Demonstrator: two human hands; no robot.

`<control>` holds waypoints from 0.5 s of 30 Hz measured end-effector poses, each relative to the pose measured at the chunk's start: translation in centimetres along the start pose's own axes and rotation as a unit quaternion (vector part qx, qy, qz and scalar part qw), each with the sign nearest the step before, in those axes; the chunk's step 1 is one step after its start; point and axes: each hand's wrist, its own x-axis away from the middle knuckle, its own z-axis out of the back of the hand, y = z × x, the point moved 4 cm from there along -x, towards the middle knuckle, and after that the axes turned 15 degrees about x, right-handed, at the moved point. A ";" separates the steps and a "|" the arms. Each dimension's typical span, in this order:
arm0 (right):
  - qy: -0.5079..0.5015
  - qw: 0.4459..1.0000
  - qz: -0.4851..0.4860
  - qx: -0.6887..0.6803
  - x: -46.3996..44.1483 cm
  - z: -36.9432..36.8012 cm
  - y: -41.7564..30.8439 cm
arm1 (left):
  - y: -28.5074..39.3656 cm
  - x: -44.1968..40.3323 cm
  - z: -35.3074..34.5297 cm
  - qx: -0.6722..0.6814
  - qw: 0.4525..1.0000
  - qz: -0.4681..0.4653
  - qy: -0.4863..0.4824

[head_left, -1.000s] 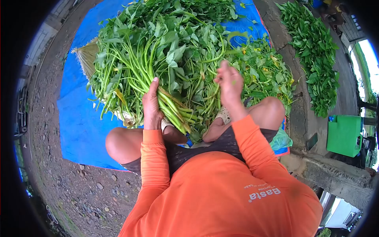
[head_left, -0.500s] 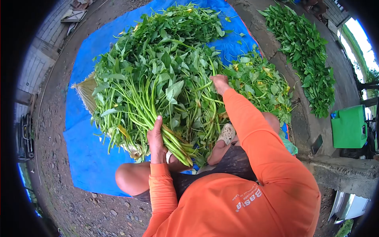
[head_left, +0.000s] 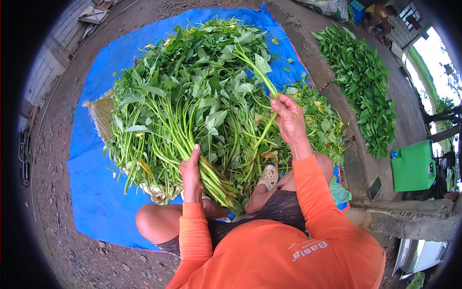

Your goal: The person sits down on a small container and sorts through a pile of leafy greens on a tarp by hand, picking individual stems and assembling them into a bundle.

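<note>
My left hand (head_left: 192,174) is closed around a thick bunch of water spinach stems (head_left: 175,127), thumb on top. The cut ends point down toward my lap and the leaves fan out up and left. Off to the right, my right hand (head_left: 290,120) pinches a long water spinach stalk (head_left: 263,77), raised above the heap with leaves at its upper end. Beneath both hands lies a large heap of water spinach (head_left: 207,67) on a blue tarp (head_left: 108,212). Beside my right forearm is a smaller pile of leafy cuttings (head_left: 321,108), some yellowed.
A long row of leafy greens (head_left: 358,82) lies on concrete to the right. Near it stand a green plastic container (head_left: 411,166) and a dark flat object (head_left: 374,189). A woven sack piece (head_left: 102,113) sticks out at the heap's left. Another person (head_left: 380,21) is at the far right.
My right hand has drawn back from the heap, turned palm up, and lifted a water spinach stalk. The left hand still holds its bunch. The view has shifted slightly.
</note>
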 end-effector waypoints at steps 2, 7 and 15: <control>0.008 0.999 0.037 0.025 1.7 -1.2 0.1 | -0.5 -0.3 0.6 0.000 1.000 0.020 -0.012; -0.141 0.978 -0.038 0.149 9.4 -8.2 7.1 | -2.9 -1.2 1.5 0.040 0.997 0.032 -0.059; -0.192 0.952 -0.063 0.229 14.7 -12.2 14.9 | -4.9 -1.1 3.0 0.092 0.982 0.138 -0.084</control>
